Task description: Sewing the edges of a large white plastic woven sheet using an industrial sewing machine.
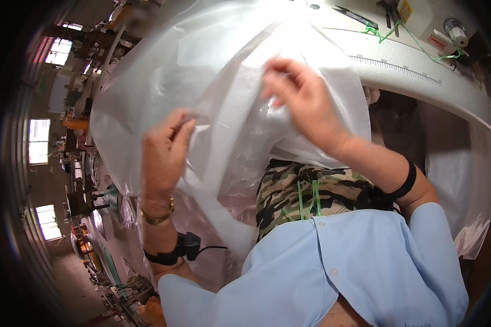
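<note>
A large translucent white woven plastic sheet point(234, 103) spreads in folds from the bright work surface down over my lap. My left hand point(168, 147) is closed, thumb and fingers pinching a raised edge of the sheet left of centre. My right hand point(303, 95) is above the sheet, to the right of my left hand. Its fingers are loosely curled and apart, a little blurred, with nothing visible between them. The far part of the sheet is washed out by strong light.
A white table edge with a printed ruler scale point(398, 68) curves along the right. A white machine housing with a metal knob point(456, 31) stands at the far right. Near it lie dark-handled snips point(360, 17) and loose green thread point(414, 37). Workshop equipment fills the left.
</note>
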The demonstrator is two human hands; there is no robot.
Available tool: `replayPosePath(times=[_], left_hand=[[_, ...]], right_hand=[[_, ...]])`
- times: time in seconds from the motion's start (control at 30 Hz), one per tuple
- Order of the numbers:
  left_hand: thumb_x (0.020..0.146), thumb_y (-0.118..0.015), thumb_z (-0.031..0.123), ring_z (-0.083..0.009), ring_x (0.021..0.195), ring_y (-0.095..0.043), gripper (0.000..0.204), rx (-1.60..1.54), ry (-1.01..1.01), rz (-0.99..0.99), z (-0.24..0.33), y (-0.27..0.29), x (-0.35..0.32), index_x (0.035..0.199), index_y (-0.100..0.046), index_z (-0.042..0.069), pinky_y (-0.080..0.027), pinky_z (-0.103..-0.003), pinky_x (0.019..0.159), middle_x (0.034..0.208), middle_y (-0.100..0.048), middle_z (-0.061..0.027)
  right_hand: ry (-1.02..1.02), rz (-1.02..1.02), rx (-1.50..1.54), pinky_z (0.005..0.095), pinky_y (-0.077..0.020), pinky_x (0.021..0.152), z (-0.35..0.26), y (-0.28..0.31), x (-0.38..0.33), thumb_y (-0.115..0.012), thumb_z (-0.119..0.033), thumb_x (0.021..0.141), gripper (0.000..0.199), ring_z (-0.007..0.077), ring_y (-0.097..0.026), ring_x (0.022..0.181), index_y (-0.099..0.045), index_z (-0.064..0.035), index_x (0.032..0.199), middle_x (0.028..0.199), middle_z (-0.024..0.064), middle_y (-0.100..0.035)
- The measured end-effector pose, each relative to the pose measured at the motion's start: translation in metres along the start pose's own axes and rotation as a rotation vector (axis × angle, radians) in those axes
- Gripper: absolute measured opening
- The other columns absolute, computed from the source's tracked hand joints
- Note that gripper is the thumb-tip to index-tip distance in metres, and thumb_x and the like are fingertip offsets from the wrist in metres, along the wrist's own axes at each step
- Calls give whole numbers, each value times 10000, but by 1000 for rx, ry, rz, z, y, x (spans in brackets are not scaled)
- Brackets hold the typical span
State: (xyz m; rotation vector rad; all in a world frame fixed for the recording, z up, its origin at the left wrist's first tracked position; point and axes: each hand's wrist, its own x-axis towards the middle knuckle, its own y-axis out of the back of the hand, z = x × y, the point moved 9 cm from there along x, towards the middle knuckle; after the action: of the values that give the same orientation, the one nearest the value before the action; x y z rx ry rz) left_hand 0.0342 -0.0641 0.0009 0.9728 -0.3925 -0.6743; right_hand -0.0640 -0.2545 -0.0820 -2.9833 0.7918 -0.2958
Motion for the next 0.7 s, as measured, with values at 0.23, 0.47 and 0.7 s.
replayPosePath(times=[0.23,0.47,0.7], left_hand=[[960,-647,125,-29,708,-522,160,-40,-181,175,18,66,40,1012,-717,-9,-432,-206,617,766,-628,26],[930,-691,93,-25,763,-578,137,-83,-332,160,36,75,44,1023,-726,-2,-480,-185,681,822,-676,26],[927,-677,34,-11,703,-496,82,-24,-393,72,46,52,24,979,-692,-27,-408,-177,622,771,-598,45]], right_hand=[[-302,225,592,337,-626,711,20,58,71,-492,-108,1009,414,310,-679,996,-391,186,1283,1273,243,-483],[-517,171,669,245,-523,542,60,53,87,-607,-154,982,162,96,-548,644,-581,5,967,717,-4,-510],[-177,-84,592,337,-453,941,17,14,7,-638,-327,964,321,147,-603,982,-670,-12,1021,963,44,-684]])
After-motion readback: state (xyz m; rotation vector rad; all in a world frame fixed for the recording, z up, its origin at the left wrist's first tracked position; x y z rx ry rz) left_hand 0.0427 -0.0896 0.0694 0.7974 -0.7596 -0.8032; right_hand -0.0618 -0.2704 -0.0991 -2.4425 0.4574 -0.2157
